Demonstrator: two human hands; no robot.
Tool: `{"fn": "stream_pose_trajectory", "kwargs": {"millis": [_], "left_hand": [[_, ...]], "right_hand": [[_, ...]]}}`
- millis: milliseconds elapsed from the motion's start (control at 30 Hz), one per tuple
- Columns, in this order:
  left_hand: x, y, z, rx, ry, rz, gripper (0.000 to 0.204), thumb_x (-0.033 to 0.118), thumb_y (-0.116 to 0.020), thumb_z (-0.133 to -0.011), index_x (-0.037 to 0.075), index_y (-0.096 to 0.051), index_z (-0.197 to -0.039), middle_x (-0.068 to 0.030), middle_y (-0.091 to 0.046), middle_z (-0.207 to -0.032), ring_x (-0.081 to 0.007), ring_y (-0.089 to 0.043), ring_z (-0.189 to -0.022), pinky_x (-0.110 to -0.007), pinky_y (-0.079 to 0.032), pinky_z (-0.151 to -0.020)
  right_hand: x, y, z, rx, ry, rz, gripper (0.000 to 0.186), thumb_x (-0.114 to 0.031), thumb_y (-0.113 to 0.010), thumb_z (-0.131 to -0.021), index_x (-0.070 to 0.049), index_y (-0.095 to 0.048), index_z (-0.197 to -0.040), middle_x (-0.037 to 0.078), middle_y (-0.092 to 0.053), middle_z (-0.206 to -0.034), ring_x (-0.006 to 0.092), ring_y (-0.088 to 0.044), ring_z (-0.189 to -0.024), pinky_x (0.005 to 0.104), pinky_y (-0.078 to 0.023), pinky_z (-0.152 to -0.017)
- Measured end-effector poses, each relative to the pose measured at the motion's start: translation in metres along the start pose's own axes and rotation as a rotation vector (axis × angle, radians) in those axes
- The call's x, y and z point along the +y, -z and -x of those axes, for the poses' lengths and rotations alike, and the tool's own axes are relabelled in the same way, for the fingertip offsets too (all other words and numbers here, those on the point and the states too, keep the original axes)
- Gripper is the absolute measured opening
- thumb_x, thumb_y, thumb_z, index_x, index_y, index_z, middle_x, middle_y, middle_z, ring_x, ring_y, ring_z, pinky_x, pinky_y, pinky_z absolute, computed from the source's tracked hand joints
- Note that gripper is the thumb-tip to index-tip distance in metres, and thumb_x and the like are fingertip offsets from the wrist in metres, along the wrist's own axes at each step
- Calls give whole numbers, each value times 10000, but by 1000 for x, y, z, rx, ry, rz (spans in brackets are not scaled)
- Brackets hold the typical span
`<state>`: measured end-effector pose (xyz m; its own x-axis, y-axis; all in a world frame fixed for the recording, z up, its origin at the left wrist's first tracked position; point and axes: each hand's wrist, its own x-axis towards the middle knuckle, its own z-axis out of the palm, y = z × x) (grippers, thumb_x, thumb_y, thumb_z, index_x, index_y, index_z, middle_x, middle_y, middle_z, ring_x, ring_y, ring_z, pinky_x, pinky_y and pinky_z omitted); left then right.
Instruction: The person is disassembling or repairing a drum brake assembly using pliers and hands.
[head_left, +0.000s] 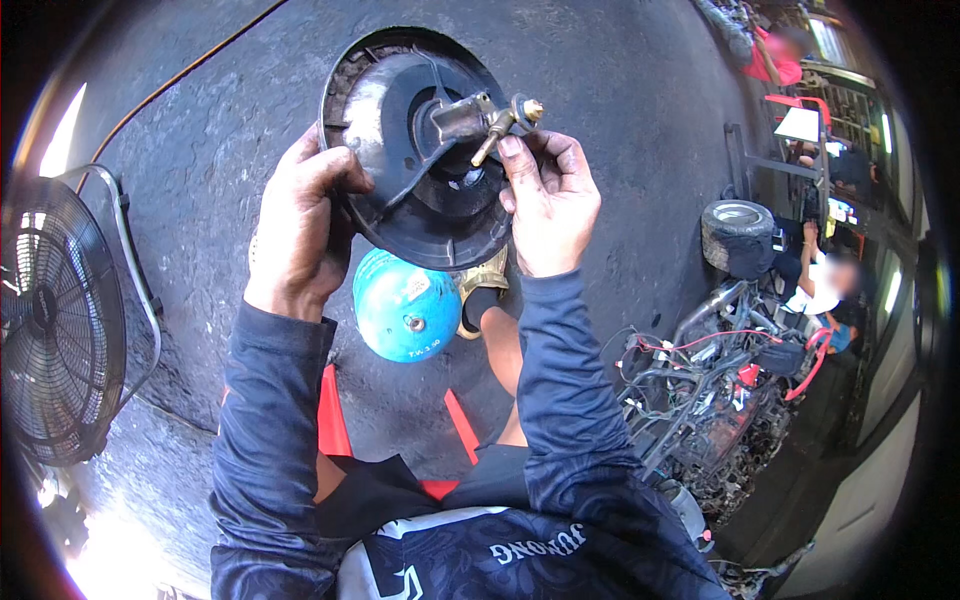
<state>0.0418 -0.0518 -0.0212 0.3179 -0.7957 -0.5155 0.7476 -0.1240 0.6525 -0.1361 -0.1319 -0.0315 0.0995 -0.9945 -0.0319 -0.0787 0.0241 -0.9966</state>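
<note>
A black, dish-shaped round metal part (380, 130), which looks like a gas burner base, is held up in front of me, its ribbed side showing. My left hand (310, 220) grips its left rim, thumb over the edge and fingers hidden behind. On the right of the dish is a brass gas valve (496, 125) with a short outlet stem and a knobbed tip. My right hand (548, 195) is closed around this valve, the thumb pressed on it close to the dish's right edge. Below the dish, a blue gas cylinder (405, 320) stands on the dark floor.
A large black floor fan (65, 310) stands at the left. Red legs (335, 415) of a low seat show beneath me. Engine parts and cables (720, 380) are heaped at the right, near a small wheel (738, 238). Other people (820, 285) sit along the right side.
</note>
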Motion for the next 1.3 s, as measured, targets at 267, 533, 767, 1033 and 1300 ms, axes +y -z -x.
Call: {"fn": "stream_pose_trajectory", "kwargs": {"millis": [267, 533, 767, 1033, 1300], "left_hand": [[-2, -7, 1, -49, -8, 3, 404, 7, -522, -745, 7, -542, -1148, -26, -574, -792, -94, -536, -643, -222, -453, -586], [-3, -6, 3, -48, 12, 49, 380, -2, -515, -742, 9, -545, -1121, -30, -576, -799, -105, -544, -651, -232, -464, -594], [-2, -4, 2, 2, -16, 25, 333, 0, -513, -746, 9, -554, -1076, -26, -568, -779, -100, -536, -639, -227, -460, -596], [-4, -8, 3, -3, -27, -17, 355, 9, -525, -744, 11, -560, -1097, -13, -561, -772, -81, -504, -626, -207, -417, -571], [-7, -7, 2, -19, -16, -39, 408, -2, -504, -750, -11, -542, -1156, -6, -557, -779, -83, -504, -655, -208, -428, -653]], "right_hand": [[-11, 2, 1, 30, -98, -81, 182, -84, -718, -809, -25, -607, -940, 11, -625, -798, 7, -508, -580, 146, -369, -438], [-8, 0, 5, -28, -55, -183, 158, -76, -646, -867, -21, -591, -1004, 1, -616, -840, 6, -511, -629, 147, -385, -458], [-9, -2, 3, -11, 18, -122, 193, -97, -686, -841, -21, -584, -986, 8, -601, -809, 19, -513, -615, 169, -413, -445], [-13, -1, 1, 85, -99, -84, 196, -95, -758, -775, -15, -603, -865, -1, -599, -683, 18, -484, -502, 155, -354, -408], [-6, -5, 5, 100, -43, -51, 157, -112, -669, -857, -6, -604, -953, 12, -625, -771, 13, -496, -550, 153, -362, -427]]}}
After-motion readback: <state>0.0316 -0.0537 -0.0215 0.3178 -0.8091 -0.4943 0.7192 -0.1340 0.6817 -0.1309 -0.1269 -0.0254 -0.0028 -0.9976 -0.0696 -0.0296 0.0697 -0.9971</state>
